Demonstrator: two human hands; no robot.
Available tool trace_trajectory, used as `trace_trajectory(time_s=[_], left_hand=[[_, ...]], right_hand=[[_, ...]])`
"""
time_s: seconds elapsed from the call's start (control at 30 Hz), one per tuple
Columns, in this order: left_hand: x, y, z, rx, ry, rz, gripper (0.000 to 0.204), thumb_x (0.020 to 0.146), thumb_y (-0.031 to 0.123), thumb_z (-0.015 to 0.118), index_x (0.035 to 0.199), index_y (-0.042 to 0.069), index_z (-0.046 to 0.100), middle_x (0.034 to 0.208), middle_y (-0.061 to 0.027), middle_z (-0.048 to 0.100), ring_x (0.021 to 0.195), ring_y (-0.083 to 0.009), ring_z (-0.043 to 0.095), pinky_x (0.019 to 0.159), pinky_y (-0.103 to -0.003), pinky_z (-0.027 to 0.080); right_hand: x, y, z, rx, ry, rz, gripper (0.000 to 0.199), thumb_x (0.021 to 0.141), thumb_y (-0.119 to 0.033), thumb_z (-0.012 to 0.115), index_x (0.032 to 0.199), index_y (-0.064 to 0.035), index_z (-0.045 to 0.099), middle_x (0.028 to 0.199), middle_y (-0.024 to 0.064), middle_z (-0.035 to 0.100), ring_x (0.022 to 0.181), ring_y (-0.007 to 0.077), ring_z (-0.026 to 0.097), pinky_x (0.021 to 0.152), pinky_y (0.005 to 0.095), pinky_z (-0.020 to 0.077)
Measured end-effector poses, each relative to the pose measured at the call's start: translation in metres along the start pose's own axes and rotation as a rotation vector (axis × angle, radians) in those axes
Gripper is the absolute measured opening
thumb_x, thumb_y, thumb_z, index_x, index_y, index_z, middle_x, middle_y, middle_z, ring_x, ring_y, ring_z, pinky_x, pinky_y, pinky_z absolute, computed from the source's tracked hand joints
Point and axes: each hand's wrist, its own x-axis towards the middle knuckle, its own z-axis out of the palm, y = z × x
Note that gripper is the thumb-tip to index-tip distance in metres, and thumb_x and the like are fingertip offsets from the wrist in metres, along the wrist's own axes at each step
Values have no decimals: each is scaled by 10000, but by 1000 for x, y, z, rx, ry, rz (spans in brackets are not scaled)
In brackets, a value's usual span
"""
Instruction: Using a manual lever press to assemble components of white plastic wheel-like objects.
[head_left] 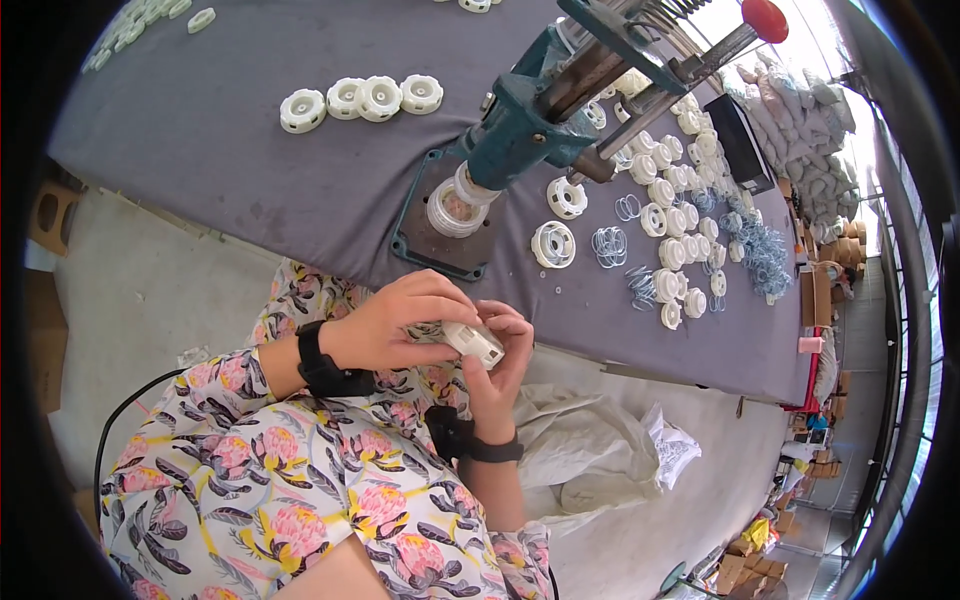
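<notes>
A round white plastic cap with slots in its rim point(474, 344) is held between my two hands, just in front of the table edge. My left hand point(405, 318) grips its left side, thumb below and fingers over the top. My right hand point(503, 362) closes round its right side. Beyond them on the table stands a green hand press point(515, 140) with a red-knobbed lever. Under its ram, a clear ring-shaped holder point(457, 210) sits on the base plate. To the right of the press lie a white ring with a coil spring inside point(553, 245) and another white cap point(567, 198).
Several white caps point(380, 98) rest on the grey tablecloth left of the press. More white parts point(680, 250), loose springs point(610, 245) and a tangled spring heap point(755, 245) cover the right side. A pale sack point(590, 455) lies on the floor below.
</notes>
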Motion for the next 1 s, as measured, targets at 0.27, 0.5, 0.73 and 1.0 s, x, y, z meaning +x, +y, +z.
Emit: trace_trajectory(time_s=[0.27,0.5,0.73,1.0], left_hand=[[23,-27,14,147,-66,68,373,703,44,668,1063,50,574,1056,-96,578,1008,-291,566,825,-372,481],[30,-38,25,420,-242,151,329,707,85,615,1024,22,551,1054,-113,568,980,-297,583,793,-368,501],[25,-38,21,440,-276,281,335,724,89,605,1043,11,540,1042,-126,574,958,-294,592,755,-354,512],[34,-24,24,166,-125,-93,238,756,104,645,942,10,531,852,-75,570,737,-214,605,643,-306,501]], right_hand=[[31,6,-41,-689,-122,-396,408,642,-88,779,960,-35,529,1128,167,569,1107,377,517,899,435,443],[21,19,-63,-747,-133,-302,384,668,-62,758,993,-36,556,1128,138,594,1128,364,518,908,424,449],[14,15,-64,-814,-225,-409,435,676,-59,744,1066,-17,555,1073,139,623,1091,373,548,886,422,469],[15,12,-48,-817,39,-361,559,762,-103,685,1253,-5,438,1249,188,473,1156,328,452,934,393,408]])
